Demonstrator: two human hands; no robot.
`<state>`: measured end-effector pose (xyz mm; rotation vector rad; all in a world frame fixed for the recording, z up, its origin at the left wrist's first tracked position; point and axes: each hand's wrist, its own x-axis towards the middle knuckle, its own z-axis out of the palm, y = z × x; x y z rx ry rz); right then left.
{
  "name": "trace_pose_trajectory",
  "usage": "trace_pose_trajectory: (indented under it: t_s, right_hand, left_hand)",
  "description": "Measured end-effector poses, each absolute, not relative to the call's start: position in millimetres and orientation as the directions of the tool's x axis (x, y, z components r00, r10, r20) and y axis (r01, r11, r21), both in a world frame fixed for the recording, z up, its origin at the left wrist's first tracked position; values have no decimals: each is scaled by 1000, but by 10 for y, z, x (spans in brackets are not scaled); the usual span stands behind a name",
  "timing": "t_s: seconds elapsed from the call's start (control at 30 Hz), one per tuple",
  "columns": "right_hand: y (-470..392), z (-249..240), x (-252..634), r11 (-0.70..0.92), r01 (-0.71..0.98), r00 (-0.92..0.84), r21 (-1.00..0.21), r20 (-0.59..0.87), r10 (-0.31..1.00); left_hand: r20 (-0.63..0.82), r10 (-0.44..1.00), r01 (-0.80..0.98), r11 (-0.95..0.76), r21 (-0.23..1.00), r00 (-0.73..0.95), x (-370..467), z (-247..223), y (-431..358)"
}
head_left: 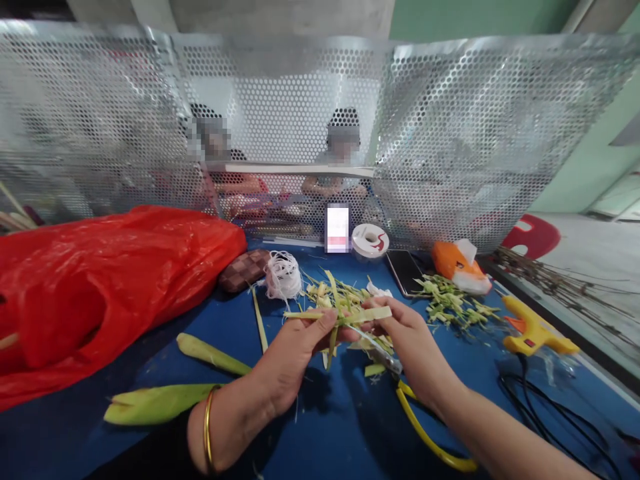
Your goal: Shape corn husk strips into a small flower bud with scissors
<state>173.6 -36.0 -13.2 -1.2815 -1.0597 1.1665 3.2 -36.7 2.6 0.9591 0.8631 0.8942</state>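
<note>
Pale green leaf strips (376, 314), crossed over one another, are held up above the blue table. My left hand (306, 337), with a gold bangle at its wrist, pinches them near the crossing, thumb on top. My right hand (413, 333) has its fingers closed on the strip end that points right. Scissors with yellow handles (435, 437) show below and beside my right hand; I cannot tell whether they touch it. Behind my hands lies a pile of leaf scraps (315, 291). Two broader green leaf pieces, a long one (213, 353) and a wide one (157, 405), rest at left.
A red plastic bag (165, 243) fills the left side. Toward the back are white string (283, 275), a ribbon spool (371, 241), a dark phone (405, 272) and an orange tissue pack (457, 263). A yellow glue gun (537, 327) with a black cord lies right. Perforated metal mesh (300, 87) stands behind.
</note>
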Motion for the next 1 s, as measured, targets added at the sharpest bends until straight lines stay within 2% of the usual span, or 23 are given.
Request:
trace_pose_trajectory:
  t_s: [0.1,0.2,0.27,0.43,0.83,1.0]
  right_hand:
    - [-446,-131,1657,-7,45,-37,-999,-8,999]
    - [-552,-100,1548,103,46,-167,-994,94,981]
    - [-608,-90,1483,90,22,-156,-996,85,984]
    - [-661,-136,1415,-74,-110,-110,-991,-62,992]
    - [-682,-190,1439,104,80,-175,-991,89,981]
    - [-720,-183,1424,124,129,-169,-984,101,980]
  left_hand:
    - [-117,919,-323,248,913,376,-18,35,-318]
    - [-116,931,-363,248,898,347,-13,12,-336]
    - [-133,932,-354,256,900,336,18,2,-373]
    - [-146,910,-340,288,895,387,86,8,-442]
    - [-272,928,-416,359,835,255,89,-35,-461]
    - [-296,925,-410,373,832,238,97,6,-469]
